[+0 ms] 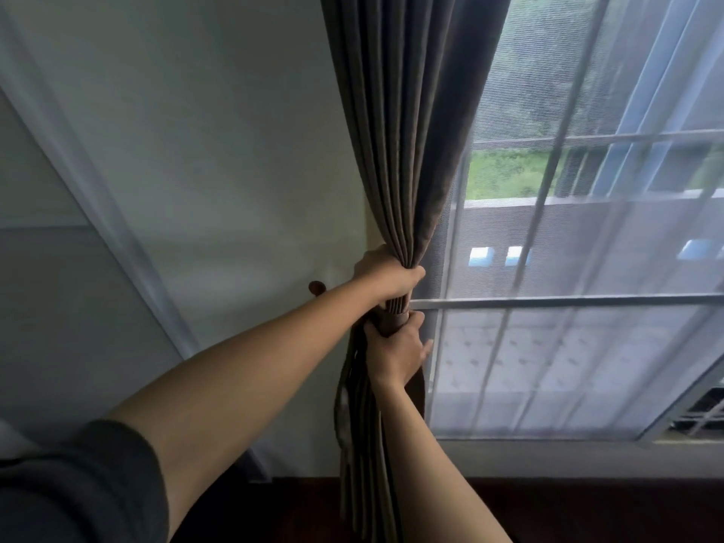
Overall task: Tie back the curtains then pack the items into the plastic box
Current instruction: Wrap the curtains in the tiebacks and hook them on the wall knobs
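Observation:
A dark brown curtain (407,123) hangs in tight folds at the left edge of the window, gathered into one bundle. My left hand (386,274) is clenched around the bundle from the left. Just below it, a brown tie-back band (393,318) wraps the folds. My right hand (395,356) grips the bundle at the band from the front, fingers curled toward the window side. A round dark wall hook (316,288) sticks out of the wall left of my left wrist. Below my hands the curtain's lower folds (362,444) hang loose.
A sheer white curtain (587,346) covers the barred window (568,301) on the right. A pale wall (219,150) fills the left side. Dark wood floor (568,511) runs along the bottom, below the window sill. No plastic box is in view.

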Motion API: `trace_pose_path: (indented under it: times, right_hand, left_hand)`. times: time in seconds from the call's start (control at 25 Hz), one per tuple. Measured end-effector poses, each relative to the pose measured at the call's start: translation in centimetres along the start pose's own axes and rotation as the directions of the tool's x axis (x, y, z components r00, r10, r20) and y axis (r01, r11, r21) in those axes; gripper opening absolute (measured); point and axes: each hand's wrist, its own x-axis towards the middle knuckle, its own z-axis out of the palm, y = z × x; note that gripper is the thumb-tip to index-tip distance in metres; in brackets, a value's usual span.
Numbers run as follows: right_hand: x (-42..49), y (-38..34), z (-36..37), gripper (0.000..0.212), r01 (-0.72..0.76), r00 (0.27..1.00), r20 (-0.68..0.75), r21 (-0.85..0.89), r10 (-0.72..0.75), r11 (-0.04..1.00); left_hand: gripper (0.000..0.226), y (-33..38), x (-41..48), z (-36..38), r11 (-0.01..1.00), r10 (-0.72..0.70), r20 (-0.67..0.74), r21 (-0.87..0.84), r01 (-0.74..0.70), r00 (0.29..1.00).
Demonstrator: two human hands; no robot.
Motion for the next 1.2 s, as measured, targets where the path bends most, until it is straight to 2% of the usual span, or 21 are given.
trace_pose_path:
  times: [0.08, 0.12, 0.2, 0.24, 0.28, 0.32, 0.36, 0.44, 0.52, 0.6, 0.68, 0.76, 0.8, 0.88, 0.96, 1.04, 1.08, 1.12, 1.2]
  right_hand:
    - [0.5, 0.4, -0.1, 0.044, 0.012, 0.999, -0.031, 0.008, -0.011, 1.000]
    - [0.8, 0.6, -0.2, 0.046, 0.028, 0.999, -0.035, 0.001, -0.028, 1.000]
    - [1.4, 1.2, -0.6, 0.046, 0.084, 0.996, -0.012, -0.049, -0.085, 0.995]
    - [1.8, 1.5, -0.8, 0.046, 0.119, 0.993, 0.008, -0.080, -0.119, 0.990]
    - [1.9, 1.7, -1.0, 0.045, 0.150, 0.989, 0.026, -0.096, -0.149, 0.984]
    - [2.1, 1.9, -1.1, 0.044, 0.171, 0.985, 0.042, -0.105, -0.167, 0.980]
    - [2.1, 2.0, -1.2, 0.043, 0.183, 0.983, 0.053, -0.113, -0.178, 0.977]
    - [2.1, 2.0, -1.4, 0.043, 0.191, 0.981, 0.070, -0.131, -0.183, 0.973]
    - [1.9, 2.0, -2.0, 0.040, 0.219, 0.975, 0.080, -0.138, -0.210, 0.966]
    - [1.1, 2.0, -2.6, 0.037, 0.265, 0.963, 0.098, -0.139, -0.253, 0.954]
    - [0.5, 2.2, -2.8, 0.036, 0.283, 0.956, 0.116, -0.144, -0.268, 0.948]
    - [0.2, 2.2, -3.0, 0.037, 0.301, 0.949, 0.143, -0.153, -0.280, 0.941]
    - [0.0, 2.2, -3.2, 0.037, 0.305, 0.946, 0.163, -0.146, -0.281, 0.941]
    - [-0.3, 2.1, -3.9, 0.042, 0.303, 0.930, 0.250, -0.102, -0.270, 0.948]
    - [-0.1, 2.5, -4.7, 0.041, 0.255, 0.892, 0.384, 0.009, -0.239, 0.967]
    - [0.8, 2.9, -5.4, 0.027, 0.093, 0.853, 0.492, 0.184, -0.173, 0.979]
    - [1.5, 3.2, -5.5, 0.027, 0.000, 0.849, 0.512, 0.251, -0.132, 0.968]
    - [2.1, 3.6, -5.6, 0.028, -0.089, 0.849, 0.522, 0.295, -0.082, 0.951]
    - [3.1, 4.2, -5.5, 0.026, -0.160, 0.839, 0.544, 0.277, -0.017, 0.947]
  left_hand:
    - [0.046, -0.3, -0.3, -0.6, 0.997, 0.045, 0.016, 0.060, -0.046, 0.999]
    - [0.049, -0.8, -0.2, -1.2, 0.996, 0.080, 0.098, 0.034, -0.084, 0.992]
    - [0.049, -3.0, -0.3, -3.2, 0.976, 0.161, 0.366, -0.198, -0.093, 0.917]
    - [0.049, -4.5, -0.2, -4.0, 0.929, 0.184, 0.446, -0.369, -0.007, 0.876]
    - [0.051, -6.2, -0.1, -4.3, 0.856, 0.184, 0.458, -0.510, 0.088, 0.870]
    - [0.050, -7.9, 0.0, -4.0, 0.819, 0.139, 0.420, -0.557, 0.134, 0.897]
    - [0.044, -9.5, -0.1, -3.1, 0.855, 0.081, 0.363, -0.504, 0.122, 0.928]
    - [0.033, -11.8, -0.9, 0.1, 0.974, 0.043, 0.368, -0.221, 0.042, 0.929]
    - [0.036, -13.2, -1.2, 3.3, 0.985, 0.061, 0.341, -0.173, -0.001, 0.938]
    - [0.030, -13.3, -1.0, 4.7, 0.974, 0.107, 0.172, -0.215, -0.069, 0.979]
    - [0.026, -13.1, -0.3, 4.9, 0.993, 0.114, 0.016, -0.036, -0.113, 0.993]
    - [0.025, -12.7, 0.1, 5.4, 0.988, 0.074, -0.060, 0.138, -0.066, 0.995]
    - [0.026, -12.6, 0.1, 5.9, 0.989, 0.041, -0.090, 0.145, -0.028, 0.995]
    - [0.025, -12.2, 0.1, 6.5, 0.995, -0.085, -0.144, 0.042, 0.092, 0.986]
    - [0.026, -11.8, 0.0, 6.5, 0.979, -0.201, -0.127, -0.055, 0.196, 0.971]
    - [0.029, -11.6, -0.2, 6.7, 0.970, -0.216, -0.051, -0.126, 0.208, 0.975]
    - [0.030, -11.5, -0.6, 6.8, 0.963, -0.208, -0.015, -0.179, 0.202, 0.978]
    - [0.030, -11.3, -1.0, 6.9, 0.945, -0.203, 0.041, -0.255, 0.206, 0.978]
    - [0.028, -11.4, -1.4, 6.9, 0.867, -0.189, 0.155, -0.437, 0.239, 0.970]
